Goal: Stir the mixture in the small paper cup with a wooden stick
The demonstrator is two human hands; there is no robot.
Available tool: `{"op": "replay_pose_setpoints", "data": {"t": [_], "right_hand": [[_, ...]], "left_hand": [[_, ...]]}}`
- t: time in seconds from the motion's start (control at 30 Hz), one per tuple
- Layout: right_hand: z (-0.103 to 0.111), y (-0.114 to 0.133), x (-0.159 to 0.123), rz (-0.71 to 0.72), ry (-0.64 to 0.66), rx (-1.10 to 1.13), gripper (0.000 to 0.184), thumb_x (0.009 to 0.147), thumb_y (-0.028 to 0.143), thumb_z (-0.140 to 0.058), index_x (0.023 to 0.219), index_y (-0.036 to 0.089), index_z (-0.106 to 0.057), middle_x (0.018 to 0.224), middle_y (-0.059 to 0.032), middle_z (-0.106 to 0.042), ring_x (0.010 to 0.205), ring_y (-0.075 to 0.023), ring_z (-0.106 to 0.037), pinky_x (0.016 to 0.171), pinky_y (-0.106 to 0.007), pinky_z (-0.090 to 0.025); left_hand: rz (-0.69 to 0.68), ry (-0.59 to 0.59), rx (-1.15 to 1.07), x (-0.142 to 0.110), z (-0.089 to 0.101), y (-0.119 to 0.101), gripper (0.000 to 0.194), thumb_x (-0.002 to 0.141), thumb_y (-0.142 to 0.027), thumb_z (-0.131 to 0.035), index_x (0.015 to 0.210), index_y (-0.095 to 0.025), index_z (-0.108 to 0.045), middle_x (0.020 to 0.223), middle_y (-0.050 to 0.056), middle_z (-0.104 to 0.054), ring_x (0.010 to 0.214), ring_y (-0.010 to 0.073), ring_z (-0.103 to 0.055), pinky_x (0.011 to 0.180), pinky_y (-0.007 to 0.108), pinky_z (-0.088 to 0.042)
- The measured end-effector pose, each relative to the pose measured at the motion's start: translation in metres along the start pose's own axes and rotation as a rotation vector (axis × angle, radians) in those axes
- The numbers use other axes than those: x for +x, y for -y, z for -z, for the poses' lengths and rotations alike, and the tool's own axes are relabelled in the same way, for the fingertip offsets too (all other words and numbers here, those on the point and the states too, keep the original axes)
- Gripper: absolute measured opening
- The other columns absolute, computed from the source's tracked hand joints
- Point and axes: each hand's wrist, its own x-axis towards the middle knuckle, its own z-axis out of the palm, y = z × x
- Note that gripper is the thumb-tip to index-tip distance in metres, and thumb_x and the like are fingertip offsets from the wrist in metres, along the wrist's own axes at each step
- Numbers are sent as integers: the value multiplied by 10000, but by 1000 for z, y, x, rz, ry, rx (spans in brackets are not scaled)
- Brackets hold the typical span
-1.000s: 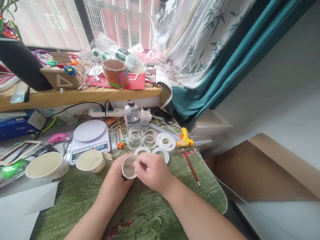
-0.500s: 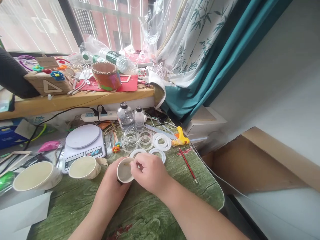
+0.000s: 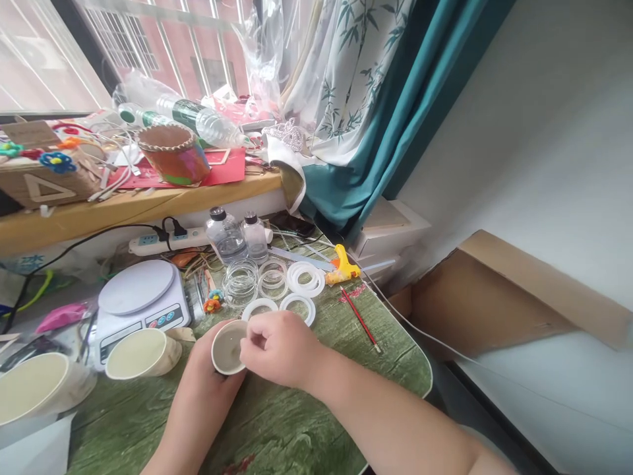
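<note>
In the head view, the left hand [image 3: 208, 363] is clamped around a small white cup [image 3: 228, 348], held over the green counter [image 3: 395, 369]; the right hand [image 3: 279, 349] sits at the cup's rim, fingers pinched together; white rings [image 3: 297, 296] lie just beyond.

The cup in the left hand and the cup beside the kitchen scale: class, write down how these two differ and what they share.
The held cup sits in the left hand; the cup beside the kitchen scale rests on the table. The held cup looks smaller. Its inside looks grey, the other's pale cream. Both are round, open, pale-rimmed.
</note>
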Motion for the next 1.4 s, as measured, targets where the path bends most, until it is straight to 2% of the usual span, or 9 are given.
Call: {"op": "replay_pose_setpoints", "data": {"t": [0.13,0.23,0.53,0.7,0.77,1.07,1.2,1.3,1.4], "right_hand": [[1,2,0,-31,-56,-10,307,840,189,-631,623,202,-414,605,61,-462,592,-98,-418,557,-242,-278],[2,4,0,-52,1,9,303,835,189,-634,619,203,-421,589,64,-462,576,-96,-414,540,-241,-266],[2,1,-2,14,-26,-54,317,866,198,-609,638,201,-388,631,52,-452,612,-103,-397,569,-249,-259],[5,3,-1,-41,-30,38,309,865,201,-599,640,211,-387,594,61,-421,576,-103,-385,547,-245,-267],[5,4,-1,-28,-70,10,314,858,187,-594,636,211,-373,603,57,-426,584,-105,-383,559,-251,-267],[1,1,-3,-41,50,35,288,877,206,-589,645,208,-417,609,53,-449,589,-107,-397,553,-251,-267],[1,-1,-4,-33,-10,-28,276,884,204,-587,659,203,-427,628,48,-468,605,-110,-405,578,-260,-267],[1,-1,-6,-24,89,3,288,877,210,-592,644,205,-423,609,49,-447,591,-111,-409,568,-257,-274],[1,-2,-7,5,5,-49,289,912,233,-561,654,207,-433,655,27,-482,644,-129,-451,610,-265,-305]], "left_hand": [[-3,40,-35,3,1,-5,215,852,-242,-668,1068,-237,-667,977,22,-770,816,234,-730,698,317,-591],[-1,29,-22,4,1,-6,182,857,-247,-657,1038,-236,-665,948,24,-758,824,240,-724,684,315,-586],[1,-15,-5,2,-1,-13,213,848,-247,-656,1060,-238,-674,997,26,-764,862,238,-721,737,322,-580],[18,-54,-17,0,-1,-18,189,879,-285,-653,1061,-237,-672,1013,35,-765,848,240,-719,737,335,-570],[28,-87,-12,-2,-2,-14,255,876,-312,-675,1119,-235,-670,1063,50,-768,896,257,-728,763,351,-578],[33,-108,36,-9,-2,3,337,848,-317,-694,1176,-248,-720,1123,89,-783,994,310,-746,780,396,-624],[21,-101,47,-11,-3,3,391,841,-273,-680,1230,-249,-711,1162,103,-776,1069,328,-731,846,432,-619],[33,-124,72,-15,-6,5,403,834,-261,-692,1237,-254,-706,1217,101,-763,1135,338,-711,916,461,-597],[54,-153,89,-19,-9,5,425,825,-240,-717,1249,-246,-695,1263,102,-750,1192,337,-688,998,487,-554]]}}
